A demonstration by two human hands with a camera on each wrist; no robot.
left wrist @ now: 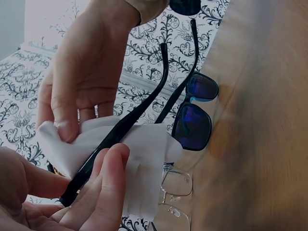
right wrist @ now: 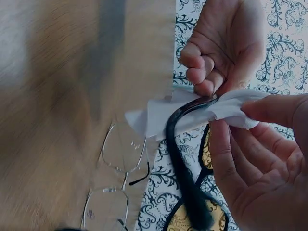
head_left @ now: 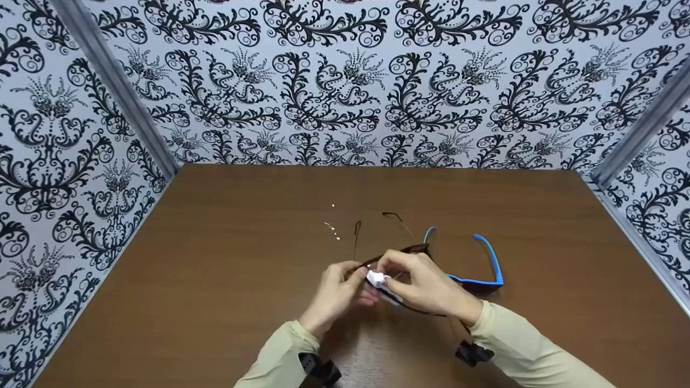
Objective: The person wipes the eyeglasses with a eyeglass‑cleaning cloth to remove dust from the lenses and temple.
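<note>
Both hands work close together over the table on black-framed glasses (right wrist: 180, 163) with yellow-tinted lenses. My left hand (head_left: 338, 291) grips the frame by one end of a black temple arm (left wrist: 120, 131), its fingers curled around it. A white cloth (head_left: 375, 278) is draped about the frame, and in the left wrist view it hangs behind the temple. Thumb and fingers of my right hand (head_left: 428, 283) pinch the cloth (right wrist: 231, 108) against the glasses. Part of the frame is hidden behind the hands and cloth.
Blue-and-black sunglasses (head_left: 496, 264) with dark lenses lie on the brown table (head_left: 242, 215), just right of the hands. Thin wire-rimmed glasses (right wrist: 126, 168) rest there too, largely hidden behind the hands from above. Small bright specks (head_left: 332, 229) show farther back. Patterned walls (head_left: 345, 81) surround the table.
</note>
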